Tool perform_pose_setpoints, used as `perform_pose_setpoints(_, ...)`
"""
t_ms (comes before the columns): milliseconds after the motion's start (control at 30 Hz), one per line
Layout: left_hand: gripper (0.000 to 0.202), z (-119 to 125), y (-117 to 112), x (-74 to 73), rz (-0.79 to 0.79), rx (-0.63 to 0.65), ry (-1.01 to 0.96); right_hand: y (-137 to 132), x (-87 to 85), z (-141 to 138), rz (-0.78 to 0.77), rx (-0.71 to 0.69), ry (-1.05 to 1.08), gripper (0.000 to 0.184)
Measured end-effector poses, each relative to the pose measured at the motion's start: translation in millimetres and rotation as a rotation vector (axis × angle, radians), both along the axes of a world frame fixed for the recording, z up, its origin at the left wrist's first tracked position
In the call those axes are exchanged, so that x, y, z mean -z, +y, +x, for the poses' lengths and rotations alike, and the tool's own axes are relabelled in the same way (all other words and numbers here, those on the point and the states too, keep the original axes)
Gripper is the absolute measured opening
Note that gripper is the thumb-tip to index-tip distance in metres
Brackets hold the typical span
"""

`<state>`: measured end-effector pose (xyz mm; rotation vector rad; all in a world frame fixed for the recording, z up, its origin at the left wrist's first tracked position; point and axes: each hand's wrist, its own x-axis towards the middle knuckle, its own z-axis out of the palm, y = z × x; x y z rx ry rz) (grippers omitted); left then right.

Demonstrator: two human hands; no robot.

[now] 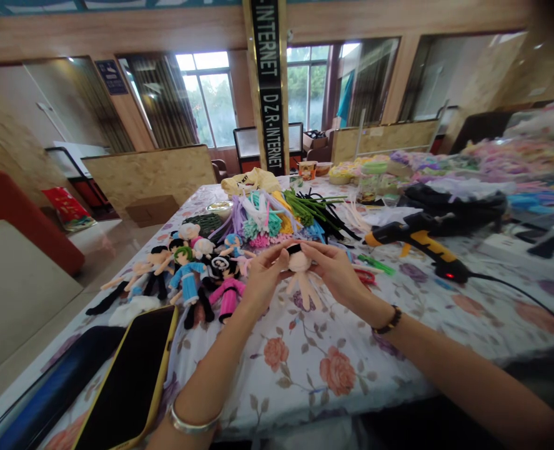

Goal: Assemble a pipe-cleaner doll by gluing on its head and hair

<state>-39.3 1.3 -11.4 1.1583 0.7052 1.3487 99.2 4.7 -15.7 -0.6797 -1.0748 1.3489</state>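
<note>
Both hands hold a small pale pipe-cleaner doll (300,265) above the floral tablecloth (305,356). My left hand (263,275) pinches the doll's head from the left, and my right hand (335,269) grips it from the right. The doll has a black strip on top of its round head, and its pale limbs hang down between my hands. A silver bangle sits on my left wrist, a dark bead bracelet on my right.
Several finished dolls (187,275) lie to the left. Bundles of coloured pipe cleaners (277,219) are behind my hands. A yellow-black glue gun (417,240) with a cord lies to the right. A phone in a yellow case (131,375) is at the near left.
</note>
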Motion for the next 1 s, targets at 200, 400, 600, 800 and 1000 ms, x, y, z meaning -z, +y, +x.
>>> perform_pose_setpoints(200,0.036,-2,-2,-3.4,-0.075,0.014,-0.024,-1,-2.6,1,-0.024,-0.006,0.025,0.019)
perform_pose_setpoints(400,0.031,-7,-1,-5.4,-0.081,0.078,-0.03,0,-3.7,4,0.016,-0.072,-0.001,0.018)
perform_pose_setpoints(600,0.032,-4,-3,-8.4,-0.068,0.095,-0.056,1,-5.7,5,0.149,0.007,-0.14,0.029)
perform_pose_setpoints(800,0.055,-5,-1,-3.9,0.077,0.208,0.004,1,-6.7,10,0.463,0.469,-0.444,0.019)
perform_pose_setpoints(1000,0.064,1,0,-0.8,0.272,0.027,0.19,-5,-10.7,11,0.674,0.561,-0.643,0.02)
